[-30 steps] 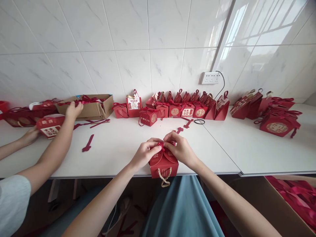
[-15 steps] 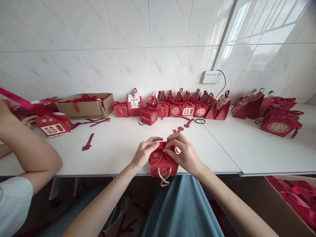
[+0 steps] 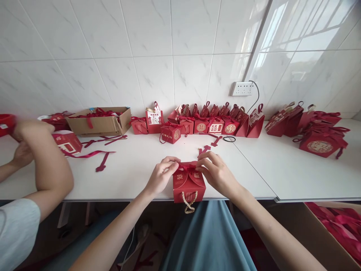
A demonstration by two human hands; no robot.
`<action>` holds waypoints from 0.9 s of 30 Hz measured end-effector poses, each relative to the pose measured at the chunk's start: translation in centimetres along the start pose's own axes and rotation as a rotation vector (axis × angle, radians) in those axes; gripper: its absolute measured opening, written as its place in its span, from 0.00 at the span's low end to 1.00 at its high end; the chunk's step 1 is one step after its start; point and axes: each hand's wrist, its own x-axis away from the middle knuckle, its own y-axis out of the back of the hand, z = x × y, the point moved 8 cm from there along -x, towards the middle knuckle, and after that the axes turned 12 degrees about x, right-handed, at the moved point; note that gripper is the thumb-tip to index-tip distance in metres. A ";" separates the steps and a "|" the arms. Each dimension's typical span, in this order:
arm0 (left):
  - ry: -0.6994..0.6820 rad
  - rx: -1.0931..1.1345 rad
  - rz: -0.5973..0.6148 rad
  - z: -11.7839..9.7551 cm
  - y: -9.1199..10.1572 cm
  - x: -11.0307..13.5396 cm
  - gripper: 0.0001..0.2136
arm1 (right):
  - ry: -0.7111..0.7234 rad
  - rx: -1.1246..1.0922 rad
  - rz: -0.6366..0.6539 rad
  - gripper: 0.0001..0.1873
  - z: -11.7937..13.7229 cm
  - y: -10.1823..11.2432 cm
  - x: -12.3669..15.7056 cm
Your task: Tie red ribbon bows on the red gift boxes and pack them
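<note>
A red gift box (image 3: 188, 192) with gold characters stands at the table's front edge, a twisted gold rope handle (image 3: 189, 207) hanging down its near side. Across its top runs a red ribbon (image 3: 187, 168), tied or crossed at the middle. My left hand (image 3: 161, 176) pinches the ribbon's left side between thumb and fingers. On the opposite side, my right hand (image 3: 218, 174) is closed on the ribbon's right part, its fingertips against the box top. The exact grip under the fingers is partly hidden.
Red gift boxes (image 3: 200, 126) line the wall, with more boxes (image 3: 321, 145) at right. A cardboard carton (image 3: 96, 125) holds ribbons. Ribbon scraps (image 3: 102, 162) and a black ring (image 3: 229, 139) lie on the white table (image 3: 135, 180). At left, a co-worker's arm (image 3: 53, 165) is beside another box (image 3: 67, 142).
My hands have drawn apart sideways, spreading the ribbon and uncovering more of the box top. The co-worker's raised hand has come down at left, and a ribbon strand now trails across the table there.
</note>
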 end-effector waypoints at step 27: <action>0.010 -0.060 -0.090 0.3 0.4 2.9 0.11 | -0.649 -0.681 0.489 0.22 -0.8 -4.4 2.3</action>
